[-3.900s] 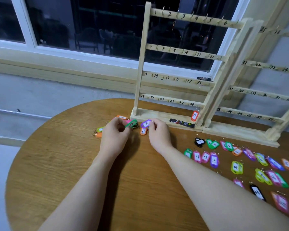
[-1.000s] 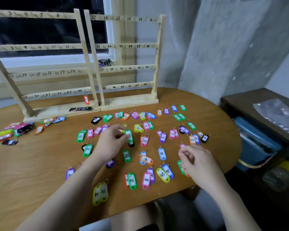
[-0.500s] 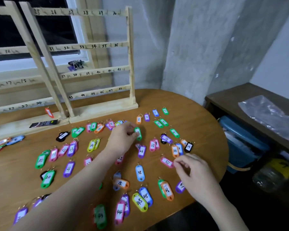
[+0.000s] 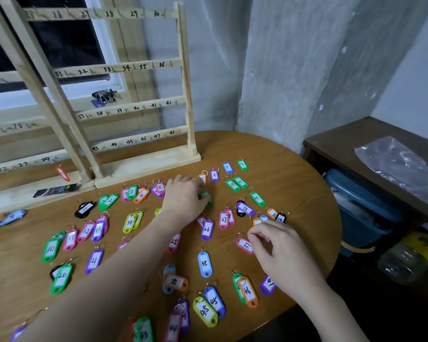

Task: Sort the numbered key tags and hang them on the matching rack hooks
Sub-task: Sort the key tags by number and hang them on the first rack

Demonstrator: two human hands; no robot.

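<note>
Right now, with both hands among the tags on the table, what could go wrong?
1. The left forearm lies across several tags; the left hand, gripping a green tag, could drag sorted neighbours such as tag 25 out of order.
2. Tags 45 and 46 lie near the table edge; the right hand might knock them off.
</note>
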